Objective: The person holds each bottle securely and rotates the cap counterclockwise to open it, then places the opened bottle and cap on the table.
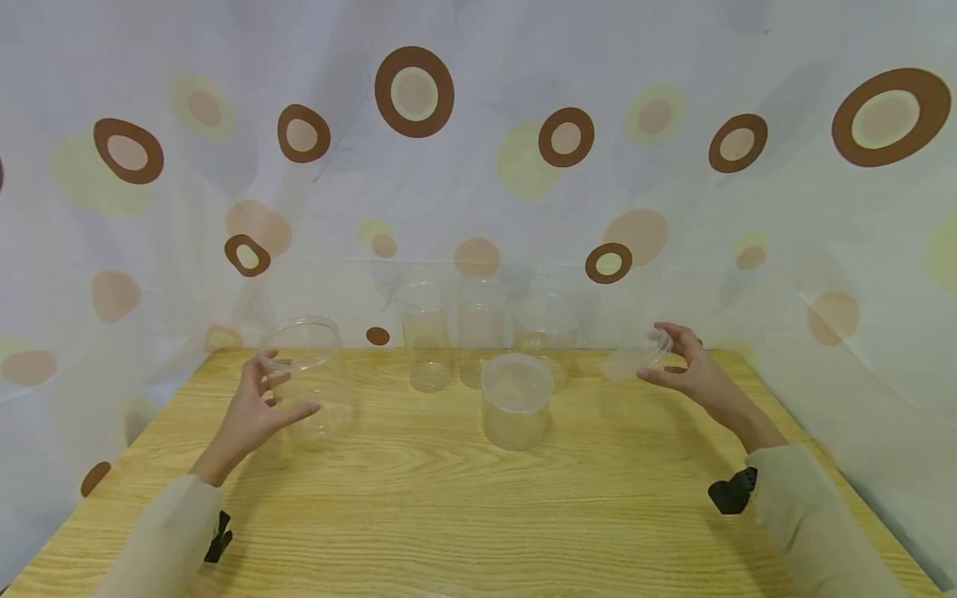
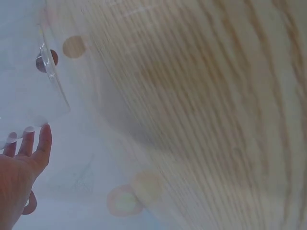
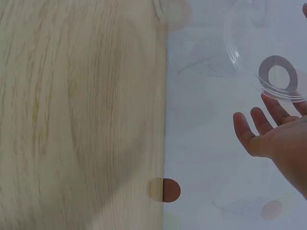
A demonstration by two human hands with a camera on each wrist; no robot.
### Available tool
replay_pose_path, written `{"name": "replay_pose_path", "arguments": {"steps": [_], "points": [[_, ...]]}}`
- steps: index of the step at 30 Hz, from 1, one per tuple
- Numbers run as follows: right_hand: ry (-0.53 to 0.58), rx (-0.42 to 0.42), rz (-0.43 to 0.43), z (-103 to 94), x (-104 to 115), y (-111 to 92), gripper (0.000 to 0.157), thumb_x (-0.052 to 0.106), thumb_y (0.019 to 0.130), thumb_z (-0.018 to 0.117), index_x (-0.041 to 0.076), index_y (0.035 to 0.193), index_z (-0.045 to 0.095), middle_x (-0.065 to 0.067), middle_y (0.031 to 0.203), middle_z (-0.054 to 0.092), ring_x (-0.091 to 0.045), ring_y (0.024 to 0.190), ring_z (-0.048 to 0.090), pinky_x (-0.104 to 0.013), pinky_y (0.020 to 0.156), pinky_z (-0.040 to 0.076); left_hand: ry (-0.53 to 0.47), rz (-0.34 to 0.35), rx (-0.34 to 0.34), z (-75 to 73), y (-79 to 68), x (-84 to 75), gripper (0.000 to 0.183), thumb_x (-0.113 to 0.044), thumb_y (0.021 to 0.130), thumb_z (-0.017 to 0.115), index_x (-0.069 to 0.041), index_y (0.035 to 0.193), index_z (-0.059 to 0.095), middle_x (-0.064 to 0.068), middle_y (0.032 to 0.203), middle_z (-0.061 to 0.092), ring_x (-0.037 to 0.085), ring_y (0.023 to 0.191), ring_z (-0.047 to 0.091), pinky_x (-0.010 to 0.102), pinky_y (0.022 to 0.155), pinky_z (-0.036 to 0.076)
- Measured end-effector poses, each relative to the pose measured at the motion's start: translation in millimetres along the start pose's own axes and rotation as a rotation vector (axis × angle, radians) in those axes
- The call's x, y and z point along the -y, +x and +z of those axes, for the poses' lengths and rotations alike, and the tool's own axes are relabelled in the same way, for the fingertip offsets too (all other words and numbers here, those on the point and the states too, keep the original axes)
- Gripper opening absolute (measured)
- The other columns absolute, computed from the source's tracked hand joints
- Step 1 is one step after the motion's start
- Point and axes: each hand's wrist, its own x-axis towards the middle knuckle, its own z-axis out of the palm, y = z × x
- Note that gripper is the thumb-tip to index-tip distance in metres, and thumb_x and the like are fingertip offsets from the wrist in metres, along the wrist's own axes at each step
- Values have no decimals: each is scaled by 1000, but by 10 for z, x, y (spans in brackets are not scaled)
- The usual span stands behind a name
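Observation:
On the left side of the table, my left hand (image 1: pixel 257 415) grips a wide, clear plastic jar (image 1: pixel 317 394), with fingers at its far side and thumb at the near side. The jar's top is open. In the left wrist view, fingertips of the left hand (image 2: pixel 24 163) touch the clear wall. Over at the right, my right hand (image 1: pixel 695 378) pinches a round clear lid (image 1: pixel 660 350), tilted on edge, between thumb and fingers. The right wrist view shows the ridged rim of this lid (image 3: pixel 232 50) above the fingers. Whether the jar touches the table cannot be told.
A short, wide clear tub (image 1: pixel 516 415) with a frosted lid stands mid-table. Behind it are two tall, narrow clear jars (image 1: pixel 424 332) (image 1: pixel 478 320) and a wider clear jar (image 1: pixel 549 320). A spotted white cloth (image 1: pixel 478 183) hangs along the wooden table's (image 1: pixel 449 515) back edge.

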Motion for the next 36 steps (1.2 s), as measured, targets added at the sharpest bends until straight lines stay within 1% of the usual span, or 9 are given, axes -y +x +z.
{"name": "replay_pose_path", "arguments": {"steps": [7, 10, 15, 19, 22, 24, 30, 34, 36], "points": [[-80, 8, 16, -59, -173, -35, 82, 29, 87, 63, 21, 147, 8, -20, 144, 15, -44, 131, 19, -60, 94, 33, 8, -59, -11, -58, -14, 21, 94, -22, 77, 74, -8, 141, 8, 22, 145, 17, 45, 127, 28, 61, 94, 32], [-134, 10, 18, -72, -246, -38, 82, 30, 86, 64, 21, 147, 10, -23, 145, 15, -45, 132, 17, -64, 96, 28, -14, -72, -11, -79, -20, 37, 86, -20, 77, 74, -6, 135, 13, 20, 146, 15, 44, 127, 28, 61, 95, 31], [-237, 16, 9, -79, -328, -41, 82, 33, 84, 66, 14, 146, 15, -26, 140, 21, -49, 129, 19, -66, 92, 28, -31, -84, -4, -97, -28, 53, 72, -20, 77, 74, -2, 116, 16, 13, 150, 8, 44, 127, 28, 61, 96, 29], [-342, 21, -18, -85, -365, -36, 84, 34, 81, 68, 6, 144, 21, -30, 136, 26, -51, 124, 22, -67, 89, 27, -44, -89, -1, -104, -32, 65, 76, -20, 77, 74, -4, 123, 16, 17, 148, 10, 45, 128, 26, 62, 97, 28], [-422, 30, -32, -80, -375, -31, 84, 35, 79, 70, 1, 141, 25, -34, 132, 30, -54, 120, 22, -70, 88, 20, -44, -90, -3, -108, -34, 82, 79, -21, 77, 74, -7, 128, 15, 19, 147, 12, 45, 129, 26, 63, 97, 27], [-459, 37, -33, -71, -375, -29, 84, 36, 77, 71, -1, 139, 27, -36, 128, 32, -55, 118, 22, -70, 86, 17, -42, -96, -4, -110, -39, 93, 76, -21, 77, 74, -8, 125, 16, 17, 148, 11, 45, 129, 25, 62, 97, 27], [-486, 46, -40, -42, -377, -23, 84, 35, 75, 73, -3, 137, 30, -38, 127, 33, -56, 117, 21, -72, 87, 12, -46, -94, 4, -111, -49, 107, 69, -20, 78, 73, -6, 114, 16, 14, 150, 8, 46, 130, 23, 63, 97, 26], [-474, 44, -61, -16, -417, -3, 83, 34, 76, 73, -1, 137, 30, -39, 129, 29, -57, 117, 19, -73, 86, 11, -42, -91, 4, -109, -36, 128, 70, -19, 78, 73, -6, 117, 16, 16, 149, 9, 47, 130, 23, 64, 97, 26], [-476, 47, -59, -2, -441, 4, 82, 34, 76, 73, 0, 138, 31, -39, 130, 26, -59, 116, 18, -73, 84, 15, -33, -94, 10, -109, -26, 137, 74, -19, 78, 73, -7, 123, 14, 18, 147, 11, 48, 130, 22, 65, 97, 26]]}}
